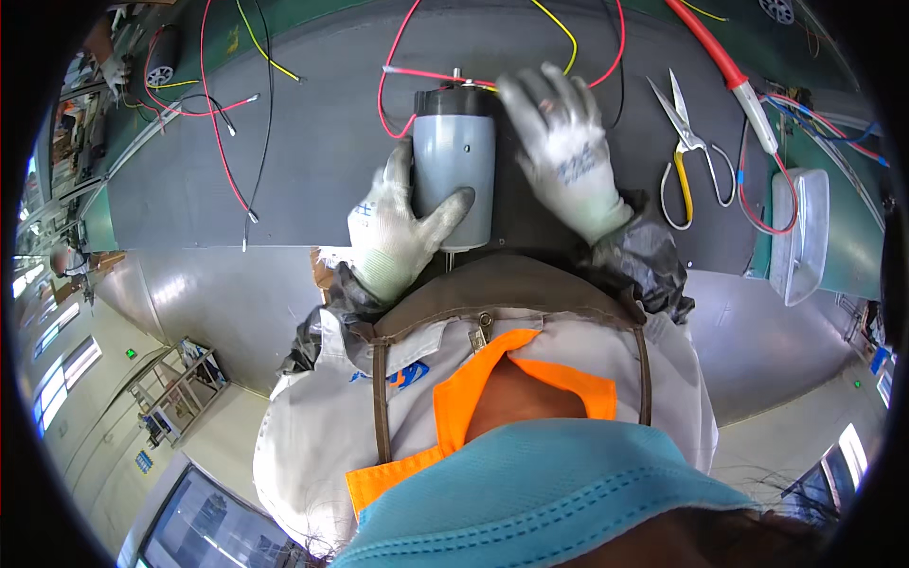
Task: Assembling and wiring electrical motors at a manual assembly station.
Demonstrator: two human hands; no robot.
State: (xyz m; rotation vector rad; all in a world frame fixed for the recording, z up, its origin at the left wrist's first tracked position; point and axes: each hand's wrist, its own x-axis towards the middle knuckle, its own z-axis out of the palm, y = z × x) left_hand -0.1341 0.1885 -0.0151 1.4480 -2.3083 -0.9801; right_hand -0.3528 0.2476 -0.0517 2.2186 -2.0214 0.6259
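The grey cylindrical motor [445,151] lies on the dark bench top [322,142], its near end at the front edge; being round, it could roll or slip off if the grip loosens. The left hand [390,227] clasps its casing, thumb across the front. The right hand [573,161] has its fingers loosely spread beside the black end cap [454,100]; whether they touch the red wire [431,73] there is unclear. A snag on that looping wire could strain its end. Farther right, the open-bladed scissors [690,142] could nick a straying glove.
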